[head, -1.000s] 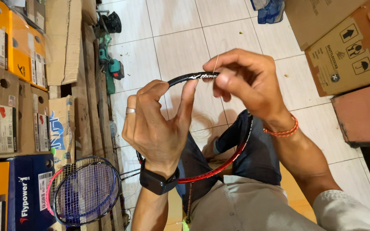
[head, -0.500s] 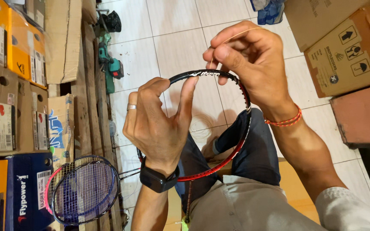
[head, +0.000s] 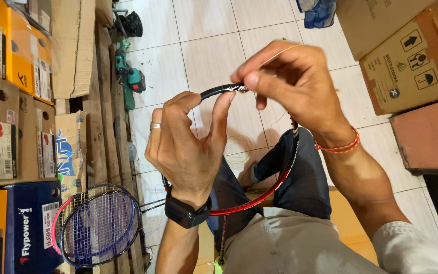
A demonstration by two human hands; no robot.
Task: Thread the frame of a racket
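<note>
I see my left hand [head: 188, 147] pinching the top rim of the unstrung racket frame [head: 275, 190], which runs lengthwise toward my lap, while my right hand [head: 290, 81], just above that rim, pinches a thin string [head: 280, 52].

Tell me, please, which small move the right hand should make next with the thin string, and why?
Probably pull the string gently further up and away from the frame. The right hand pinches it just above the racket frame, which the left hand steadies, and loose string curls below the frame, so slack seems left to draw through.
</note>
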